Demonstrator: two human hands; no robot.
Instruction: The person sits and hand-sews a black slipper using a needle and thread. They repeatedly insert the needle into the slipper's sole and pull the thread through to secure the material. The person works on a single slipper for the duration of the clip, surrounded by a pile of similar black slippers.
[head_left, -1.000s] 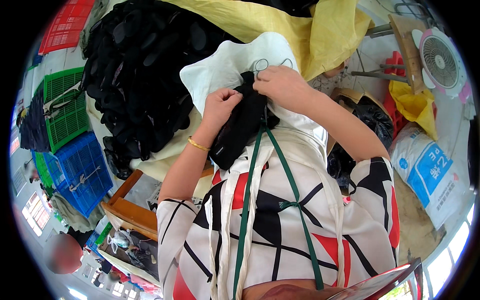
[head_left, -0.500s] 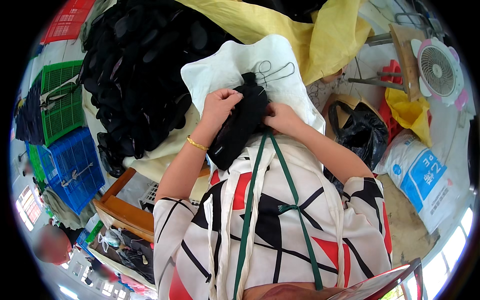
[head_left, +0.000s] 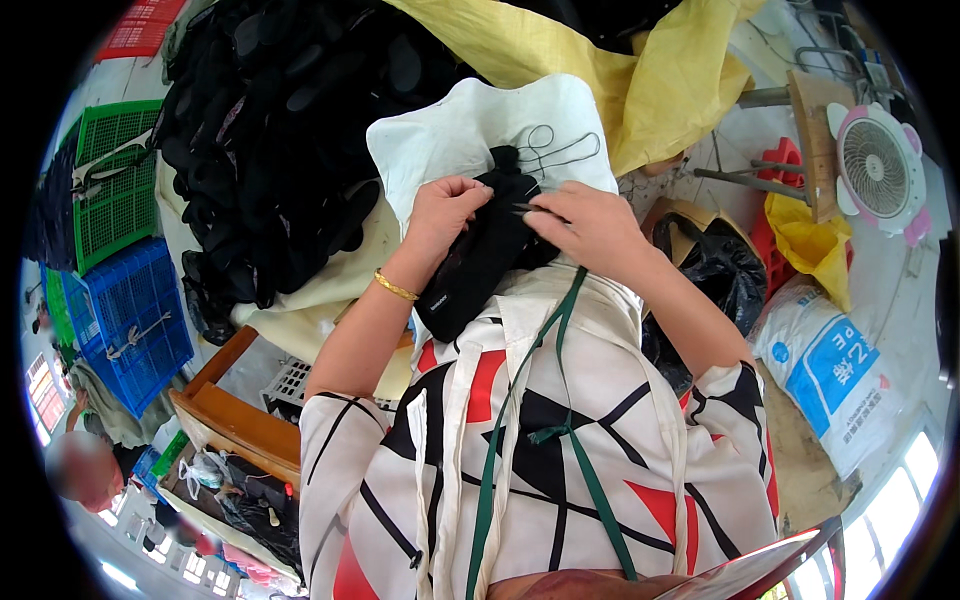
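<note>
A long, soft black fabric piece (head_left: 462,280) lies across my lap, with a small pale label near its lower end. It looks like a sock or slipper, but its exact kind is unclear. My left hand (head_left: 443,215) pinches its upper left edge between thumb and fingers. Over its right side, my right hand (head_left: 592,230) is closed on a small, thin pointed metal tool (head_left: 521,208), whose tip is at the fabric. Loops of black thread (head_left: 570,152) trail from the fabric's upper end over a white cloth (head_left: 425,145) beneath it.
A large heap of black footwear (head_left: 270,130) rises at the left front beside a yellow sheet (head_left: 560,55). Left stand green (head_left: 115,190) and blue (head_left: 130,325) crates and a wooden frame (head_left: 235,420). Right are a black plastic bag (head_left: 715,270), a fan (head_left: 873,160) and a white sack (head_left: 825,360).
My right hand has risen from beside the fabric to above its right side, and the metal tool now shows in its fingers. My left hand keeps its pinch.
</note>
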